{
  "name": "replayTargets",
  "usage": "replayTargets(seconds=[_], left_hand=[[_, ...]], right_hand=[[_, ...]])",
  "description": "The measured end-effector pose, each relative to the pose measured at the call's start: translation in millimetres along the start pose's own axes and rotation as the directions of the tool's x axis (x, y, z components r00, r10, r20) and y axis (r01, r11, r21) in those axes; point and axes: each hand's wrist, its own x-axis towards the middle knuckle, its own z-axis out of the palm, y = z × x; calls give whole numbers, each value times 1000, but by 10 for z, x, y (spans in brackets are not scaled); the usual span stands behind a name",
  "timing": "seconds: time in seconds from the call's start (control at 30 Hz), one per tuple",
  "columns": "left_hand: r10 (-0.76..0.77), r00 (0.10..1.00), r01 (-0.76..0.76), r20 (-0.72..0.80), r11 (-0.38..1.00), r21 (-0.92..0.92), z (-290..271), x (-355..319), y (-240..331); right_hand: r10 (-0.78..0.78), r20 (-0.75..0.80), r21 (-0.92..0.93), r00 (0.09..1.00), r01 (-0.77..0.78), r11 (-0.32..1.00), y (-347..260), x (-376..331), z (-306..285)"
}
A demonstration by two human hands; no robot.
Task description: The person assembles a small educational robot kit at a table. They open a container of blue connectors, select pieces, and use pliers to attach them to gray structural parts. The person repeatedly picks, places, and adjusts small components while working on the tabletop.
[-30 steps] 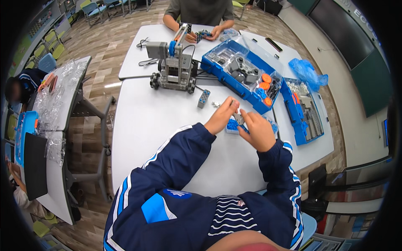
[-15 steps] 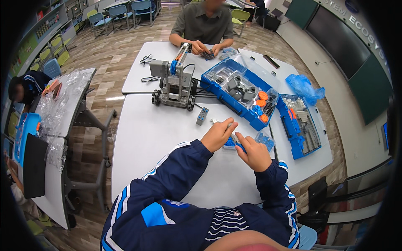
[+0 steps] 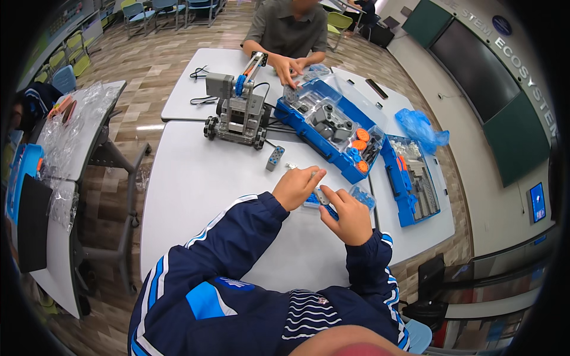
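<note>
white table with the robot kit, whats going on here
A person in a navy jacket works at the white table, both hands close together over a small clear packet of blue parts. The left hand and right hand pinch a small grey piece between them. A wheeled grey robot model and an open blue parts tray sit beyond. Another person across the table handles parts at the tray's far end.
</note>
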Motion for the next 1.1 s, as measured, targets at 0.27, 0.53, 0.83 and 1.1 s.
replayTargets(seconds=[0.27,0.53,0.83,1.1], left_hand=[[7,999,-7,-38,1000,-14,-7,25,-42],[-134,988,142,71,982,-122,41,-9,8],[-98,995,99,14,995,-26,123,-19,-34],[-107,989,120,102,983,-135,-27,45,-59]], right_hand=[[14,48,-17,999,-13,1000,-8,-18,-20],[43,36,-28,998,-42,999,-65,-27,138],[119,11,8,993,-119,993,-174,-67,338],[93,27,138,995,-95,986,-127,-71,336]])
